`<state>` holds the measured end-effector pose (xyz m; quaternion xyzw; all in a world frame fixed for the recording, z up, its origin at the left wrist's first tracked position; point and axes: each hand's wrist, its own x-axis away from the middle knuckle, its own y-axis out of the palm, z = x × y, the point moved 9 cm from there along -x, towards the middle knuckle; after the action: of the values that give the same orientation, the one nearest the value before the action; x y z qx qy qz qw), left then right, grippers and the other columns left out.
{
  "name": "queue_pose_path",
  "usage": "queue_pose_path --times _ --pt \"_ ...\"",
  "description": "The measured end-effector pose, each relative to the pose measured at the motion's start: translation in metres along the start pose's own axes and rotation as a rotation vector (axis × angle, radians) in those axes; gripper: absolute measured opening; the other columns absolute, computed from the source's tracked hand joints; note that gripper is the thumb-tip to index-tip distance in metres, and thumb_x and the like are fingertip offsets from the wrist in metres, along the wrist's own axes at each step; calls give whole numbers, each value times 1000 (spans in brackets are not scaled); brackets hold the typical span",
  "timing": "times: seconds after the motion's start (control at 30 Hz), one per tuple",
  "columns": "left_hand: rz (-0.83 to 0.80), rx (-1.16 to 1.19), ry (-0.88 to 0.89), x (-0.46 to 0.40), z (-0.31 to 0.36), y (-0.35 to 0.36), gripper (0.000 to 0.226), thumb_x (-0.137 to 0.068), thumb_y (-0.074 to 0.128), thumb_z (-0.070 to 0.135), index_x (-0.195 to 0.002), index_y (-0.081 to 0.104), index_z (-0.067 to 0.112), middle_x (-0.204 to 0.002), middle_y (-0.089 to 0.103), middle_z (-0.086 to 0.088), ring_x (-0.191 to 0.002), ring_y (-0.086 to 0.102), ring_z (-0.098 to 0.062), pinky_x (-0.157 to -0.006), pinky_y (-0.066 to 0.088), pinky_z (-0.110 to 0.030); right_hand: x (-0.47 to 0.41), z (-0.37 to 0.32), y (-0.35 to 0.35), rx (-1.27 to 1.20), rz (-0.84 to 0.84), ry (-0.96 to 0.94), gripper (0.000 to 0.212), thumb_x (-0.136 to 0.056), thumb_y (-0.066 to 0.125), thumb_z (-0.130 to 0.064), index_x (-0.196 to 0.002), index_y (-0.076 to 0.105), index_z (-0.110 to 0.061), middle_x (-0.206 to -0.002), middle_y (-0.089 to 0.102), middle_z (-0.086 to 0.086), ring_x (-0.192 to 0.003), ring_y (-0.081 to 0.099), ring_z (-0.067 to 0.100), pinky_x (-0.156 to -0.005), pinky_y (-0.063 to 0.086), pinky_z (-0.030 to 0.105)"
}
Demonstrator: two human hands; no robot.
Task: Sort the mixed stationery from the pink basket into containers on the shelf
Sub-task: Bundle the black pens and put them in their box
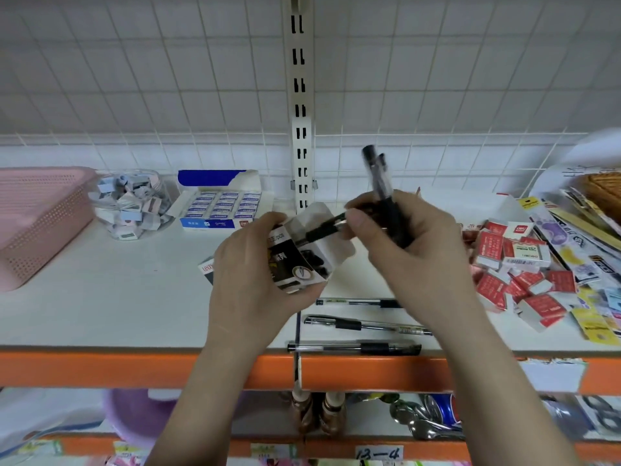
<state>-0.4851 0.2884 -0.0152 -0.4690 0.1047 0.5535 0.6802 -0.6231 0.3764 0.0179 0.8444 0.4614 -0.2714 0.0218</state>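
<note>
From the head camera, my left hand (258, 260) is wrapped around a small black-and-white pen box (304, 253), fingers curled behind it and thumb across its near face, its open top tilted toward my other hand. My right hand (406, 253) is closed on a bundle of black pens (381, 183), which stick up and back out of my fist, caps uppermost. My right thumb and forefinger also pinch one single black pen (324, 228) that lies nearly level, its far end reaching into the mouth of the box. So that pen bridges the two hands, touching the fingers of the right and sitting inside the box held by the left.

Below my wrists, three more clear-barrelled pens (353, 348) lie side by side on the white shelf (134, 297), close to its orange front edge (100, 368) and apart from both hands.

The pink basket (37, 223) stands far to the left on the same shelf, well away from my fingers. Beside it are a clear jar (134, 203) of small sharpeners and an open box of erasers (221, 205). To the right lies a loose heap of red-and-white eraser packs (517, 264) with carded stationery (578, 237) past them.
</note>
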Motion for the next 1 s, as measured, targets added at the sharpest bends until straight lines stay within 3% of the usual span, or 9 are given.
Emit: queue_pose_path --times 0.17,0.3,0.37,0.5,0.63,0.73,0.8,0.93,1.0 --pt "-45 80 -42 0 4 12 57 -54 74 44 -102 43 37 -86 65 9 -82 64 -15 -71 52 -43 4 5 37 136 -187 -20 22 -92 58 -22 -80 56 -41 -59 59 -22 -60 55 -8 -53 37 6" --pt "9 127 -60 2 -1 4 67 -54 81 41 -104 38 50 -91 59 24 -88 60 -3 -76 52 -29 0 3 1 -95 117 -43 16 -97 44 -30 -85 55 -30 -64 55 -15 -49 45 2 -48 33 13" --pt "21 148 -68 2 -4 2 69 -54 81 40 -107 38 49 -95 56 28 -88 58 0 -74 51 -22 1 5 -21 -182 281 -40 19 -94 42 -33 -85 59 -27 -67 56 -13 -56 48 4 -53 39 20" --pt "23 148 -65 5 -3 2 71 -54 77 50 -111 36 41 -97 53 31 -91 58 -6 -76 52 -30 4 6 -44 -297 406 -3 25 -83 51 -57 -86 70 -41 -75 58 -18 -76 52 13 -72 44 40" --pt "16 129 -14 7 5 5 68 -56 74 52 -112 40 34 -95 59 15 -90 62 -14 -75 54 -42 7 -4 -49 -456 425 -81 18 -86 57 -43 -85 71 -31 -65 57 -12 -60 51 10 -57 42 26" --pt "34 116 -2 8 9 4 67 -57 76 48 -111 40 33 -94 59 17 -88 62 -13 -73 53 -40 13 -14 -42 -368 392 -131 13 -93 53 -24 -87 64 -25 -58 49 -4 -50 43 10 -46 37 20" --pt "44 115 7 9 12 3 66 -56 78 43 -109 40 36 -90 55 24 -87 59 -8 -74 53 -37 16 -16 -35 -288 355 -147 12 -93 52 -24 -86 62 -27 -55 45 -4 -45 40 10 -42 34 18" --pt "36 127 7 12 16 4 70 -55 74 49 -113 39 32 -97 57 15 -90 58 -10 -76 53 -42 15 -14 -12 -93 185 -136 8 -91 60 -21 -87 66 -23 -52 52 -20 -48 49 -1 -51 33 6" --pt "35 122 -12 13 16 5 71 -54 73 50 -114 39 32 -98 61 9 -90 61 -13 -76 53 -43 13 -6 8 46 16 -80 13 -90 62 -22 -101 67 -21 -68 61 -20 -64 58 -5 -58 39 5"
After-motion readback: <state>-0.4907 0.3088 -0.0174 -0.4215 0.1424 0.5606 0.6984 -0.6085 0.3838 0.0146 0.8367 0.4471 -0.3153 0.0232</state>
